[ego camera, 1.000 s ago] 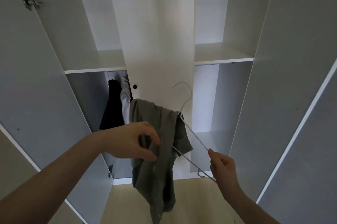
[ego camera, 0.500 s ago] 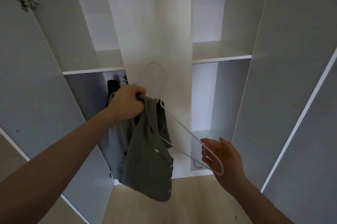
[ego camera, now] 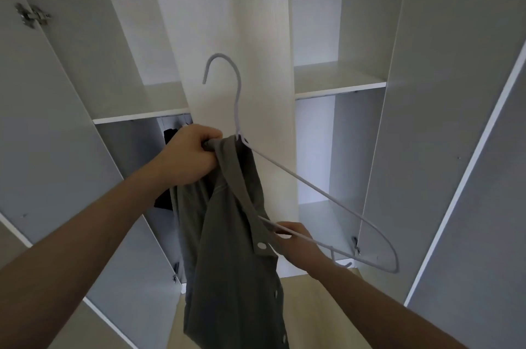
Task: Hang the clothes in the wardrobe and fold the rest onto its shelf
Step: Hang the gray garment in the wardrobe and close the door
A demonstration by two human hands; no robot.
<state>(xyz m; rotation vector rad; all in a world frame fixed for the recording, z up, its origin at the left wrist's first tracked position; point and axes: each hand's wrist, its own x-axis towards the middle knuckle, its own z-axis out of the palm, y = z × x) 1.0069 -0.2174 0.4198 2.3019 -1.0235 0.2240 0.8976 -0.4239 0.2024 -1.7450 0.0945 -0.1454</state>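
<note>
A person stands at the open wardrobe (ego camera: 370,84), left hand (ego camera: 189,155) in a tight grip on the shirt (ego camera: 236,249) and the hanger (ego camera: 313,189), right hand (ego camera: 296,240) pinching the hanger's lower bar. Only one shoulder looks threaded, so the bunched shirt could slide off while being lifted to the rail.

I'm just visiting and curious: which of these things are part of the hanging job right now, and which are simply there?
In use:
grey-green buttoned shirt
white wire hanger
left hand, gripping the shirt's collar
right hand, pinching the hanger's lower bar

Simply there:
dark garment already hanging
bare white shelves
</note>
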